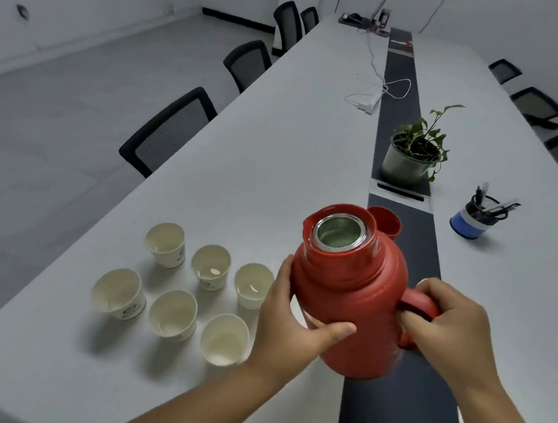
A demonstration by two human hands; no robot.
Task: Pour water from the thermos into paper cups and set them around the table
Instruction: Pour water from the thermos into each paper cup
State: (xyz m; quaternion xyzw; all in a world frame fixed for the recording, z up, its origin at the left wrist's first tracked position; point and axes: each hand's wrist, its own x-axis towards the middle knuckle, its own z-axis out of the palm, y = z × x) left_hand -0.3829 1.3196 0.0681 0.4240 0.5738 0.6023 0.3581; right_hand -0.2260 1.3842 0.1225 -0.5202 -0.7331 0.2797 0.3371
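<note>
Both hands (362, 324) on upright red thermos (347, 297), spout toward cups (181, 290).

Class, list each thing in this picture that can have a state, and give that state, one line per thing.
Thermos: uncapped, mouth open, held in both hands.
Lid: off, lying behind the thermos.
Paper cups: six, upright, clustered; contents unclear.
Left hand: holds the thermos body.
Right hand: grips the handle.
Pen holder: upright, full of pens.
Plant: upright in its pot.
</note>
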